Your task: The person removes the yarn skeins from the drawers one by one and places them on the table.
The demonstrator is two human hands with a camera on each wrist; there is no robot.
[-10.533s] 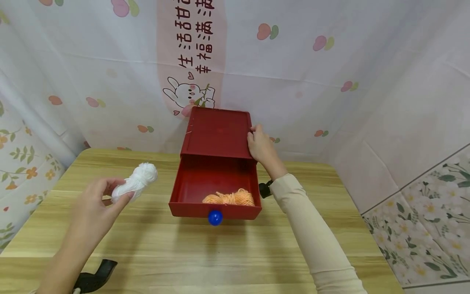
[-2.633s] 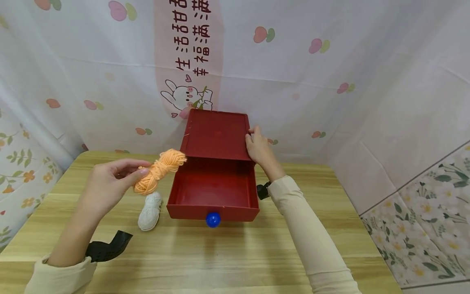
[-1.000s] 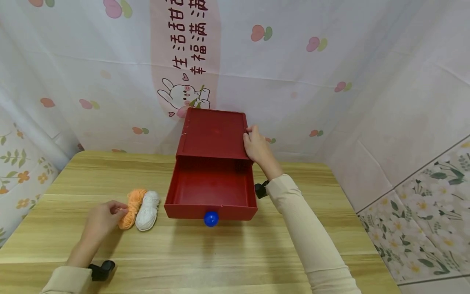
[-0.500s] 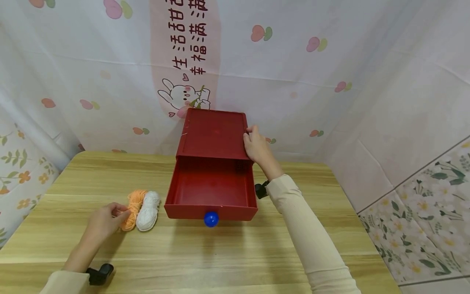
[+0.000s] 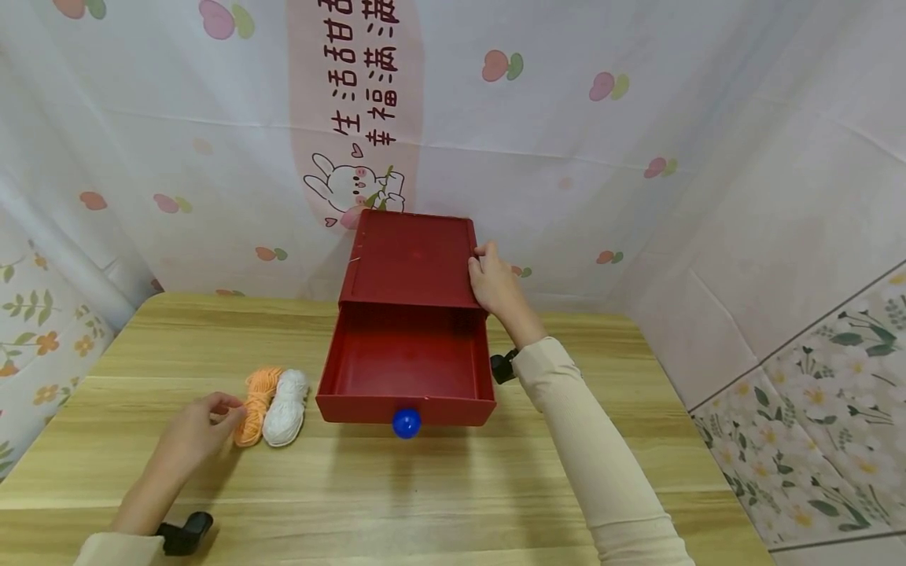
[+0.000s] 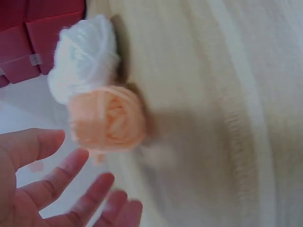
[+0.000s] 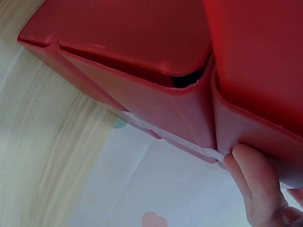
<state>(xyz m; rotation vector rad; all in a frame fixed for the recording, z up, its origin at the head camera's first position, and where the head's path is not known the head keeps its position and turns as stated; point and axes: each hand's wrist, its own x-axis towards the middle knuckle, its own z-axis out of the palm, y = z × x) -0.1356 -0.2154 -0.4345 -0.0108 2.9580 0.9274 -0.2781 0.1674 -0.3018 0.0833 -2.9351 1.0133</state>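
Note:
Side by side on the table lie a skein of orange yarn (image 5: 256,405) and a skein of white yarn (image 5: 286,409), left of the red drawer box (image 5: 414,259). My left hand (image 5: 198,432) is right by the orange skein; the left wrist view shows its fingers (image 6: 71,163) spread and apart from the yarn. The box's drawer (image 5: 406,409), with a blue ball knob (image 5: 406,423), is pulled out and holds nothing visible. My right hand (image 5: 499,287) grips the box's right side near the top, fingertips on its edge, also seen in the right wrist view.
The wooden table (image 5: 425,495) ends at a printed curtain (image 5: 552,149) behind the box. A floral cloth (image 5: 807,440) borders it on the right. Black wrist camera mounts (image 5: 185,534) stick out at both wrists.
The white skein, earlier in my left hand, now lies on the table. The orange skein has come out of the drawer, been set beside it and let go. My right hand stays on the box.

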